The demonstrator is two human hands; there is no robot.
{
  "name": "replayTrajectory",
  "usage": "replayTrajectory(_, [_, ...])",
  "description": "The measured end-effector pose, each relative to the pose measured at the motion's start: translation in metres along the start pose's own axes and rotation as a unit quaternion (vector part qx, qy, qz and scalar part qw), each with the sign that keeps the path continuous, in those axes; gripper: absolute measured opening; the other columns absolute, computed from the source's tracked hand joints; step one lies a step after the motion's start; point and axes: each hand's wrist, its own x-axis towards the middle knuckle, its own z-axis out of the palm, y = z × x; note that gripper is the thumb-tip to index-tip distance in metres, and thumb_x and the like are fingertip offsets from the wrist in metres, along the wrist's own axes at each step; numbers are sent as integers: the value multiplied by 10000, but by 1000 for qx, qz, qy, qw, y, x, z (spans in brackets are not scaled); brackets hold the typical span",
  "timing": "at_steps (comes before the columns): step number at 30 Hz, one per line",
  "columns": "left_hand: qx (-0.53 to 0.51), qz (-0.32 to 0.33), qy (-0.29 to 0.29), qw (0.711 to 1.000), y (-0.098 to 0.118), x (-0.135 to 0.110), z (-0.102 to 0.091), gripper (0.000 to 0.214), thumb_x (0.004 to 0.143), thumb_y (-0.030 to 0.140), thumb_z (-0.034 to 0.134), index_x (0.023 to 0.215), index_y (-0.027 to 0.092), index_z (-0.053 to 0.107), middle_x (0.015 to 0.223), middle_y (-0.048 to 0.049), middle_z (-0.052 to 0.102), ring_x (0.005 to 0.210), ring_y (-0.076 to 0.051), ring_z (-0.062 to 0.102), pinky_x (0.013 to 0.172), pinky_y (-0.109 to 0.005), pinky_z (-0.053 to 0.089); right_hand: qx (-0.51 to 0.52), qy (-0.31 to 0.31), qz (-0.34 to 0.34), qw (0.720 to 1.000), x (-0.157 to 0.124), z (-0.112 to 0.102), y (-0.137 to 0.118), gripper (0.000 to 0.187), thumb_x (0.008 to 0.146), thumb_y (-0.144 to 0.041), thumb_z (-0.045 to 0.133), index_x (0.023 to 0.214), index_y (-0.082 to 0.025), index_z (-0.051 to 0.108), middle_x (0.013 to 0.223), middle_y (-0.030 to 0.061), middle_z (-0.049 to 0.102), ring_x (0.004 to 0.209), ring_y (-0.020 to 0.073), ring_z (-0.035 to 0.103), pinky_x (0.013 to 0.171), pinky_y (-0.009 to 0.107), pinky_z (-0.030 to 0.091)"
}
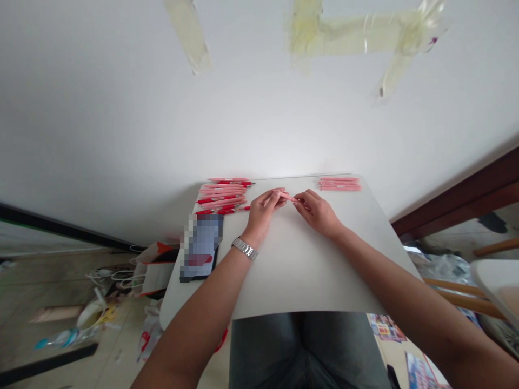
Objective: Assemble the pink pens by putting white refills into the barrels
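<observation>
A pink pen [287, 196] is held between my two hands above the middle of the white table [300, 270]. My left hand [265, 208], with a metal watch on its wrist, pinches the pen's left part. The fingertips of my right hand [317, 212] close on its right end. To the left lies a loose pile of pink pens [223, 190] mixed with red pens [219, 200]. At the back right several pink pens [339, 184] lie side by side in a neat group. The pen's ends are partly hidden by my fingers.
A phone or tablet [203, 246], its screen blurred out, lies at the table's left edge. The wall [259, 119] stands directly behind the table. Bags, a bottle [60, 339] and cables are on the floor to the left. A chair [494, 281] stands at the right.
</observation>
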Motion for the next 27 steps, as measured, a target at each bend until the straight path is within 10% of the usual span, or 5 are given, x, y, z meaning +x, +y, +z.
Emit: replayTrajectory(27, [31, 22, -24, 999, 7, -3, 5, 320, 913, 488, 760, 1019, 186, 768, 1186, -118, 770, 1120, -231, 720, 993, -373, 589, 0, -12, -15, 1000, 0, 1, 2, 309, 1093, -388, 431, 1274, -237, 632, 1060, 104, 752, 955, 254, 692, 842, 376, 512])
